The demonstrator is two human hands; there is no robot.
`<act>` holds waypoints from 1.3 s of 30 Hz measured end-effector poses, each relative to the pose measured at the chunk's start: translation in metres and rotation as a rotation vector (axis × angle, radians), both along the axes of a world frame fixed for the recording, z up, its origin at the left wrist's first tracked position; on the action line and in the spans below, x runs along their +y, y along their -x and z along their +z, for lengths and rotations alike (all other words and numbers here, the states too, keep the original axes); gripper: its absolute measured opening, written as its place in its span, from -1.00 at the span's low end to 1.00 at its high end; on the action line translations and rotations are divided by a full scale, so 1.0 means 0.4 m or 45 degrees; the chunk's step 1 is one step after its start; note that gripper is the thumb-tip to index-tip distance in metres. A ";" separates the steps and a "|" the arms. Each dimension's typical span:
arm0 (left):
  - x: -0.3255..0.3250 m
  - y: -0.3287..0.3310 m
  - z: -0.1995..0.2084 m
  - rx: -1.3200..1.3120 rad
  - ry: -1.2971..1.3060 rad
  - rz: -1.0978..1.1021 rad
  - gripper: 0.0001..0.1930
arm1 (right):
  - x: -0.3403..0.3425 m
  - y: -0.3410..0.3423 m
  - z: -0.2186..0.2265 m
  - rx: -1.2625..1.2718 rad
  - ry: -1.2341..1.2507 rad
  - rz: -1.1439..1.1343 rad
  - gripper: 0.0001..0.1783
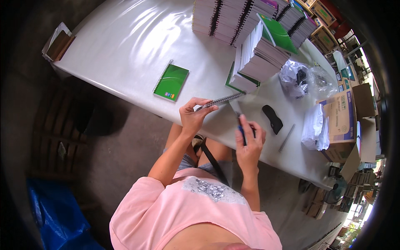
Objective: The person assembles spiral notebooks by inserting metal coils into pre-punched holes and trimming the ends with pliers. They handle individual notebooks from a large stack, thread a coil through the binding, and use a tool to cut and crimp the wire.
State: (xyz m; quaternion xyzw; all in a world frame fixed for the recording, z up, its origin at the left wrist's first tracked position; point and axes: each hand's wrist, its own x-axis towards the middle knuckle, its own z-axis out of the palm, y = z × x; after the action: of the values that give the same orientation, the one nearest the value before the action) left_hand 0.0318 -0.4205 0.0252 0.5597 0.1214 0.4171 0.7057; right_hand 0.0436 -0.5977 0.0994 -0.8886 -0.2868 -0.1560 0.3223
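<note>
Head view shows the left hand pinching a wire spiral. The right hand grips a blue tool by the white table.

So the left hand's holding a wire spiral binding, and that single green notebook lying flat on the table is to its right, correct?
Not quite. The head view shows the green notebook lying flat on the table to the left of the left hand, not to its right. The left hand does hold the wire spiral binding.

green notebook, white table, black case, pink shirt (silver sequin pattern), blue tarp
</note>
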 end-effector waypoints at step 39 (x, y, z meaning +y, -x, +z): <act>0.207 0.074 0.227 0.456 -1.268 0.310 -0.76 | -0.078 -0.071 -0.079 0.291 0.133 0.071 -0.62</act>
State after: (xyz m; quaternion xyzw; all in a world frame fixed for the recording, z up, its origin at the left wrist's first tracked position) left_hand 0.0024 -0.3376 0.1158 0.8706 0.0914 0.4010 0.2699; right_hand 0.0721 -0.6288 0.0676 -0.9078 -0.2806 -0.0295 0.3102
